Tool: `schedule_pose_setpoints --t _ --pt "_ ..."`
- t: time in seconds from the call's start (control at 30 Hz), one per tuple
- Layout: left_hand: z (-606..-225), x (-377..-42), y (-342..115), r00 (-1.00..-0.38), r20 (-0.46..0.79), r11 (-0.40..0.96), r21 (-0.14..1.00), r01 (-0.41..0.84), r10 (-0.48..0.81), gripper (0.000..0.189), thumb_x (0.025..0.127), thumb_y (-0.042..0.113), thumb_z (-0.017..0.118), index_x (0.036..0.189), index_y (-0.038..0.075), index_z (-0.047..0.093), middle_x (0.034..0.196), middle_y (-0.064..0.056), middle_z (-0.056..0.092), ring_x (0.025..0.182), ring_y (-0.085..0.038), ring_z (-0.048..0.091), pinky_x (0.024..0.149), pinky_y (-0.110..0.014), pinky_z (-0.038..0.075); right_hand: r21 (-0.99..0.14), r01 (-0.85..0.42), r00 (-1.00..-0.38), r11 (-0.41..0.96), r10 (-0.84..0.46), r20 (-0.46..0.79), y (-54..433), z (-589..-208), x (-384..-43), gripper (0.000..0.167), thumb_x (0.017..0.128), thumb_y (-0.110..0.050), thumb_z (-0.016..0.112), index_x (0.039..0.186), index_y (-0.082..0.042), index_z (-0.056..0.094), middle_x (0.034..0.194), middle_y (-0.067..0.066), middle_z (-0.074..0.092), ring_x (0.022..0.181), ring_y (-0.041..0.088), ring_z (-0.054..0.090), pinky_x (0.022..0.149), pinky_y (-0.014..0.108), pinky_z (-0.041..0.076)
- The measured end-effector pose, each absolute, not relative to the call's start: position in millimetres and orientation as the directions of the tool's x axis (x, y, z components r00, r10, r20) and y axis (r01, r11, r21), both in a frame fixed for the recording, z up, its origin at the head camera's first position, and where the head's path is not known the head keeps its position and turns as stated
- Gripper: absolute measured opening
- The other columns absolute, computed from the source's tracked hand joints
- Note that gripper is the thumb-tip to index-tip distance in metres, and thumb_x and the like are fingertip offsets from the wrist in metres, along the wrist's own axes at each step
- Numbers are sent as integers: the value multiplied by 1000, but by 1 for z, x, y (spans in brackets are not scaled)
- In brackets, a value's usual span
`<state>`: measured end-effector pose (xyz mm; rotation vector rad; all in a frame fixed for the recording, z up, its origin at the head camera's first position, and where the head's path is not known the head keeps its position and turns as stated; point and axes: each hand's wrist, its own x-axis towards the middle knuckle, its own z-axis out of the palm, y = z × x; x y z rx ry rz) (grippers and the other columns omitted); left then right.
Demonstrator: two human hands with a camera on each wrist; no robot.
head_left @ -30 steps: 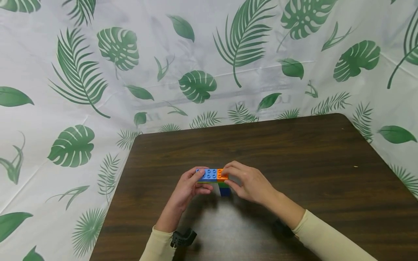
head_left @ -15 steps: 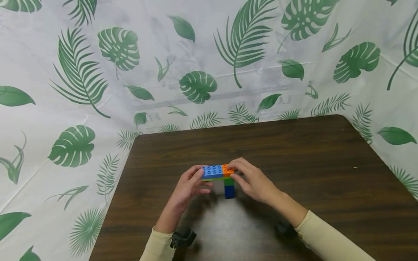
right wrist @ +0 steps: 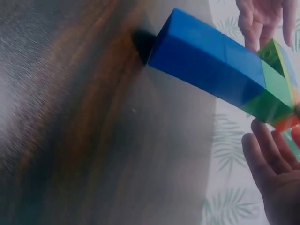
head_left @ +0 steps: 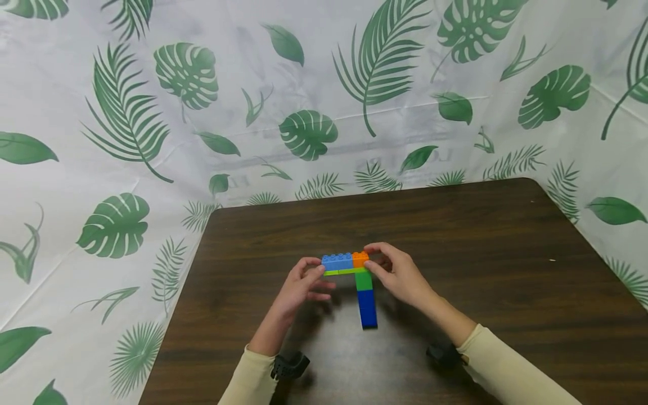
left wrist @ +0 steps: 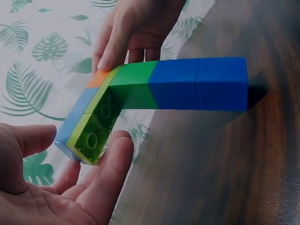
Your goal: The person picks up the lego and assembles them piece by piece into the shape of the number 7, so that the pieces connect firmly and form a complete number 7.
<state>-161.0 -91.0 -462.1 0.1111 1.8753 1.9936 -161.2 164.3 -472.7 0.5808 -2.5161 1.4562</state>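
Note:
Joined toy building bricks form an upside-down L between the hands. Its top arm has a light blue brick (head_left: 338, 262) and an orange brick (head_left: 360, 259) over thin lime bricks (head_left: 349, 271). A green brick (head_left: 363, 280) and dark blue bricks (head_left: 367, 309) make the leg below the orange end. My left hand (head_left: 298, 287) pinches the free light blue end with thumb and forefinger, its other fingers spread underneath. My right hand (head_left: 402, 275) pinches the orange end. The leg's foot is close to the table; whether it touches cannot be told.
A dark wood-grain table (head_left: 455, 236) lies under the hands. Behind and beside it hangs a white sheet (head_left: 228, 84) with green leaf prints. A black wrist device (head_left: 289, 365) sits on the left wrist, another (head_left: 442, 355) on the right.
The brick piece has shifted right and tipped, so its green and dark blue leg shows at greater length. Both hands have moved slightly right with it, keeping their hold on its ends.

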Motion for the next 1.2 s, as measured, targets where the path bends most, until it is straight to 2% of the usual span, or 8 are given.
schedule_pose_setpoints --t 0.2,0.37,0.67,0.9,1.2 --pt "-475 -162 -87 -899 -252 26 965 -260 358 47 102 29 54 136 -1 41 129 -32 53 107 -44 62 77 -43 57 -847 -238 -971 475 -139 195 165 -487 -164 23 95 -21 68 113 -7 66 104 7 67 82 17 65 68 26 55" --pt "-485 -162 -87 -892 -288 98 958 -271 348 53 101 32 55 137 -5 44 133 -28 48 116 -44 55 80 -44 57 -854 -141 -988 501 -132 86 168 -499 -164 28 96 -21 65 118 -4 67 111 11 68 89 22 66 76 32 56" --pt "-494 -164 -88 -904 -293 189 951 -244 312 47 102 26 53 135 -8 53 125 -23 59 112 -38 57 77 -43 57 -825 -107 -989 555 -146 30 169 -513 -166 33 97 -23 64 124 -3 66 119 13 67 99 24 65 83 41 55" --pt "-497 -163 -88 -896 -319 208 942 -264 308 48 100 28 56 135 -6 54 125 -20 61 107 -35 60 74 -41 57 -827 -123 -985 549 -169 34 170 -515 -166 32 96 -19 65 123 -2 66 115 11 69 95 22 64 81 39 54" --pt "-502 -164 -89 -881 -321 218 942 -257 347 48 103 25 52 139 -7 49 128 -26 58 110 -42 58 77 -47 56 -814 -93 -986 573 -164 -3 170 -517 -167 33 96 -20 65 124 -3 66 117 12 67 92 20 63 77 36 54"
